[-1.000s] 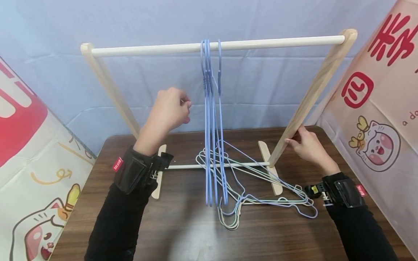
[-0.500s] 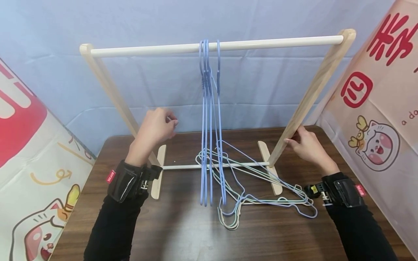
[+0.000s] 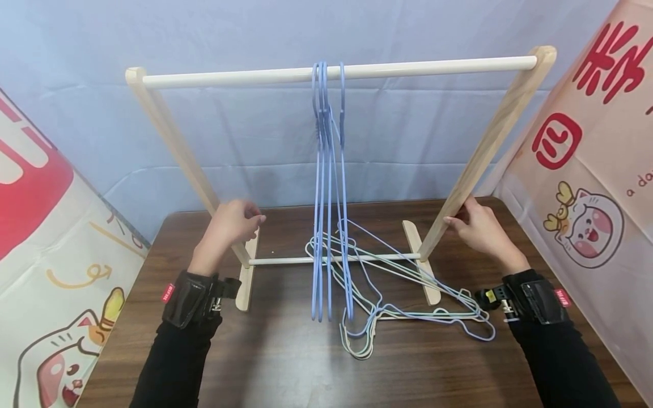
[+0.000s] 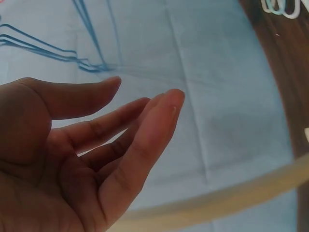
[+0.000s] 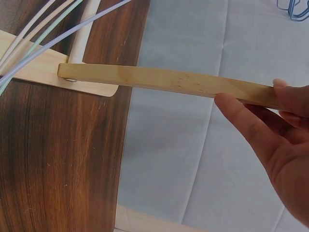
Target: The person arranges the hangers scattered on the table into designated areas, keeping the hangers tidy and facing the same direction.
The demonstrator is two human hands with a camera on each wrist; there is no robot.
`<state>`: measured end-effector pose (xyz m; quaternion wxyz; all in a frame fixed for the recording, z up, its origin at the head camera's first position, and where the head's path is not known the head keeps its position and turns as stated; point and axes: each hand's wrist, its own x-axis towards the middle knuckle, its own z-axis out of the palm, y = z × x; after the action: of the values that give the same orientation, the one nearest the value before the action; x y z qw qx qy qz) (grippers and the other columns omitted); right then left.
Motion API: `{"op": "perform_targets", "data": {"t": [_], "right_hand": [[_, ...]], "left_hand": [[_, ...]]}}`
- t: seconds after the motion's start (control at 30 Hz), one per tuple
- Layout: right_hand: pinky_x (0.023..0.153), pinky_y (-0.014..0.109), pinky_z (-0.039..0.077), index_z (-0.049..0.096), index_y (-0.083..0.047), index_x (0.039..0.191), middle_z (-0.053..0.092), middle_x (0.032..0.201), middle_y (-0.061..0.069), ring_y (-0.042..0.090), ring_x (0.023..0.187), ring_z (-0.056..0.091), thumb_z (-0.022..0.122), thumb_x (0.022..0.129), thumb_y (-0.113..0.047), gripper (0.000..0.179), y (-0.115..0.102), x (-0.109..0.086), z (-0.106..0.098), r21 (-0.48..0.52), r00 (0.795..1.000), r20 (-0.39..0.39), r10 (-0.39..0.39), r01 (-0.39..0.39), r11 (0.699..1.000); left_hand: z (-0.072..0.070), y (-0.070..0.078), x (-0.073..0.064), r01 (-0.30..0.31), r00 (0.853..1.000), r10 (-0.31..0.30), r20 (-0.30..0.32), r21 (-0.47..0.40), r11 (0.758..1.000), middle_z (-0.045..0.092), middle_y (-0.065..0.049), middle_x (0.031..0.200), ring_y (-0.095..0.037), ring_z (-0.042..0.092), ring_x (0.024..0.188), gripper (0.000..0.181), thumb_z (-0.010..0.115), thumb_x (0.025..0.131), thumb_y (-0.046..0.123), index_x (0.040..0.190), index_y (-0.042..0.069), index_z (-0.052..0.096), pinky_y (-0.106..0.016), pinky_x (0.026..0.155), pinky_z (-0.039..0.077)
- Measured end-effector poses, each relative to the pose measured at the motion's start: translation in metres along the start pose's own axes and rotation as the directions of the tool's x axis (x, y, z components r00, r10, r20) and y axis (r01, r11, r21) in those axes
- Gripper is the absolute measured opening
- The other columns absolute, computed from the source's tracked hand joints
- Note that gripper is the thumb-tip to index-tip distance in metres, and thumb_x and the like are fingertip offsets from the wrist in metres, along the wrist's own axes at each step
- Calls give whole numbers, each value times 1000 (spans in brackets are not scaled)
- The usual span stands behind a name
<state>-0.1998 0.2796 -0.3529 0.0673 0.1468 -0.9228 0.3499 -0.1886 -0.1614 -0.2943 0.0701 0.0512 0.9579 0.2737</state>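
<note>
Several blue hangers (image 3: pixel 321 170) hang by their hooks from the white top bar (image 3: pixel 229 77) of a wooden clothes rack. My left hand (image 3: pixel 232 226) is in front of the rack's left post (image 3: pixel 173 139), fingers loosely bent; the left wrist view shows nothing between thumb and fingers. My right hand (image 3: pixel 482 229) holds the right post (image 3: pixel 490 144) low down, with thumb and fingers on either side of the wood (image 5: pixel 169 81). On the table, a tangled pile of blue, green and cream hangers (image 3: pixel 377 311) lies beneath and to the right of the hanging ones.
The rack stands on two flat wooden feet (image 3: pixel 245 289) joined by a thin white lower bar (image 3: pixel 280 261). The loose hangers lie across this bar and the right foot (image 3: pixel 432 294). A blue cloth (image 3: pixel 255 34) hangs behind the brown table (image 3: pixel 285 362), with printed cloths at both sides.
My left hand has moved down and left, away from the hanging hangers to the left post. The hanging hangers swung slightly left. My right hand has stayed on the right post.
</note>
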Motion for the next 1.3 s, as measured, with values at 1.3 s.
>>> {"op": "perform_targets", "data": {"t": [1.3], "right_hand": [[60,36,51,36,7,119,57,90,27,43,82,61,55,90,-2,35,0,1,0,-16,1000,6,-1,1,1000]], "left_hand": [[10,-70,-15,194,979,-193,69,-2,981,65,-5,68,-20,62,68,34,52,92,24,106,-5,64,-40,68,46]]}}
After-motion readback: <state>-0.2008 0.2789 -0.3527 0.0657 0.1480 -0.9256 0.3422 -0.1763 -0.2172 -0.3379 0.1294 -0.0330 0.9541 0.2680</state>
